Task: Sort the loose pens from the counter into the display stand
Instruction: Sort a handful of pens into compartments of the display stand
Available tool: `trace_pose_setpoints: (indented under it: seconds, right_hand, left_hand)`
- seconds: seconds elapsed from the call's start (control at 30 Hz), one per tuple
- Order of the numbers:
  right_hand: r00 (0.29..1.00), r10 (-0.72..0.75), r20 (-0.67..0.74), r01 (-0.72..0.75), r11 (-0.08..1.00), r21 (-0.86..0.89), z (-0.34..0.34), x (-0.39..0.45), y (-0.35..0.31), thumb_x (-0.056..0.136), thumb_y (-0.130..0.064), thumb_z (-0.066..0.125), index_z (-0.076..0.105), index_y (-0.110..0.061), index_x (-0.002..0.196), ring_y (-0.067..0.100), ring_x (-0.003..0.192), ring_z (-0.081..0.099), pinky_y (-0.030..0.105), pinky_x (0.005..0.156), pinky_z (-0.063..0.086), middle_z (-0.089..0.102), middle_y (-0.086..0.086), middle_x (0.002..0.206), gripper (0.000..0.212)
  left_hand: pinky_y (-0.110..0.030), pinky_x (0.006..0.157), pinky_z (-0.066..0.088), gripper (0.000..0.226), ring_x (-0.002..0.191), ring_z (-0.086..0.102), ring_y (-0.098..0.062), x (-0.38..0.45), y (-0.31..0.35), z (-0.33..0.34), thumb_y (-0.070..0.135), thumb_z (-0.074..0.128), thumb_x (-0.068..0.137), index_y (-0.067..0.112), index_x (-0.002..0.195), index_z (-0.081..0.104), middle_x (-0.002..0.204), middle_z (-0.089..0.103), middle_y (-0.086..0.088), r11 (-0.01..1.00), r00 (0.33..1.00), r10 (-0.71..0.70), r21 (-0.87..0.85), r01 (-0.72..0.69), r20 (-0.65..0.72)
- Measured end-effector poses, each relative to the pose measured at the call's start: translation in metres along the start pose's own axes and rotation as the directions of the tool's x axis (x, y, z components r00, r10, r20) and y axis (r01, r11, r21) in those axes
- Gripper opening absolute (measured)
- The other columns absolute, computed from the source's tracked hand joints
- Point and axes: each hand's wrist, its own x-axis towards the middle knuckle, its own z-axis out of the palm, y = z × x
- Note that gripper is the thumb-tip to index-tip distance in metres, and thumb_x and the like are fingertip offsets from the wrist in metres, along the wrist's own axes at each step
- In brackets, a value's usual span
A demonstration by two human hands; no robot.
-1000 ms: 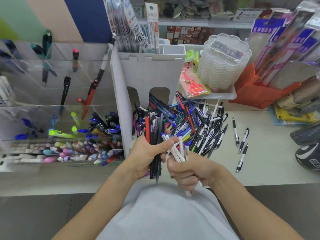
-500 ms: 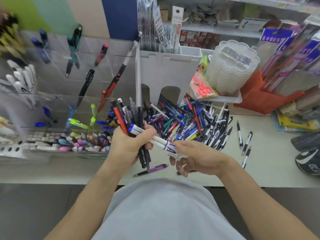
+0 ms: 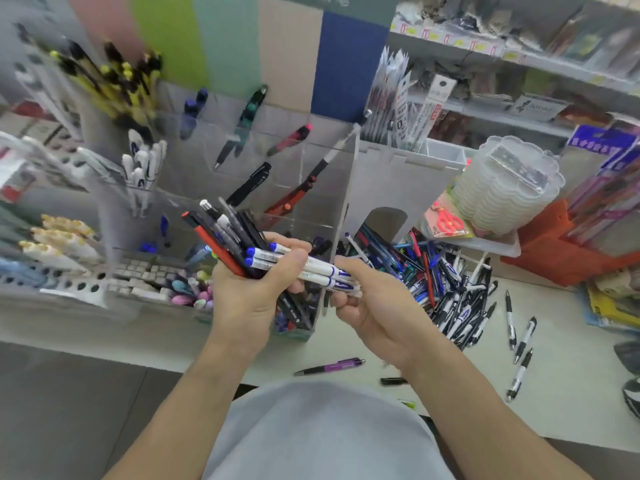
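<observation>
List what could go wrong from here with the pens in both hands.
1. The left hand grips a crowded bundle of dark and red pens and also pinches the white pens; one could slip out and drop.
2. The right hand holds only the white pens' ends, so a pull might scatter them.
3. The purple pen lies near the counter's front edge and could get knocked off.

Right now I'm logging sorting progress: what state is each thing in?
left hand: grips dark pen bundle, thumb over white pens
right hand: holds the white pens' other end
pen pile: loose on counter, unsorted
purple pen: lying alone near counter edge
display stand: clear, partly filled
</observation>
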Motion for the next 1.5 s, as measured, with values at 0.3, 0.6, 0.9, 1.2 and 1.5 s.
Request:
trace_pose_setpoints:
  seconds: [0.3,0.6,0.9,1.2,1.5]
  right_hand:
    - [0.945,-0.327,0.025,0.327,0.934,-0.143,0.068,0.017,-0.010,0.100,-0.026,0.061,0.066,0.008,0.106,0.013,0.051,0.043,0.020,0.046,0.036,0.056,0.007,0.063,0.035]
    - [0.142,-0.910,0.390,0.840,-0.098,-0.534,0.167,0.051,-0.070,0.095,-0.021,0.069,0.066,-0.008,0.087,0.010,0.072,0.060,0.019,0.067,0.049,0.066,0.006,0.083,0.015]
    - [0.058,-0.271,0.961,0.648,-0.722,-0.243,0.236,0.119,-0.074,0.091,-0.014,0.067,0.062,0.003,0.084,0.029,0.059,0.055,0.031,0.047,0.043,0.058,0.019,0.085,0.020]
    - [0.306,-0.474,0.825,0.561,-0.610,-0.559,0.238,0.115,-0.040,0.093,-0.045,0.066,0.049,-0.011,0.130,0.021,0.066,0.050,0.033,0.048,0.046,0.045,0.010,0.120,0.053]
    - [0.268,-0.726,0.634,0.757,-0.248,-0.604,0.210,0.126,-0.008,0.086,-0.016,0.080,0.054,-0.002,0.135,0.014,0.089,0.052,0.018,0.073,0.044,0.055,0.014,0.119,0.058]
  left_hand:
    - [-0.025,0.058,0.051,0.036,0.049,0.056,-0.014,0.021,0.035,-0.043,0.041,0.093,0.058,0.025,0.088,0.078,0.089,0.075,-0.007,0.989,0.989,-0.007,-0.147,-0.015,-0.148]
    - [-0.022,0.047,0.047,0.019,0.052,0.057,-0.011,0.042,0.053,-0.107,0.001,0.073,0.086,0.019,0.087,0.070,0.072,0.068,0.008,0.993,0.866,-0.024,-0.109,-0.035,-0.499]
    - [-0.026,0.052,0.052,0.023,0.048,0.056,-0.015,0.056,0.057,-0.144,-0.002,0.073,0.086,0.020,0.091,0.075,0.083,0.075,0.003,1.000,0.830,0.024,0.007,-0.024,-0.557]
    - [-0.038,0.058,0.061,0.018,0.052,0.069,-0.018,0.081,0.063,-0.137,0.015,0.081,0.081,0.004,0.080,0.068,0.060,0.069,-0.006,0.955,0.844,0.095,0.288,0.073,-0.528]
    - [-0.027,0.055,0.056,0.015,0.053,0.068,-0.019,0.092,0.071,-0.146,0.015,0.080,0.084,0.004,0.087,0.069,0.065,0.071,-0.007,0.916,0.908,0.133,0.399,0.041,-0.397]
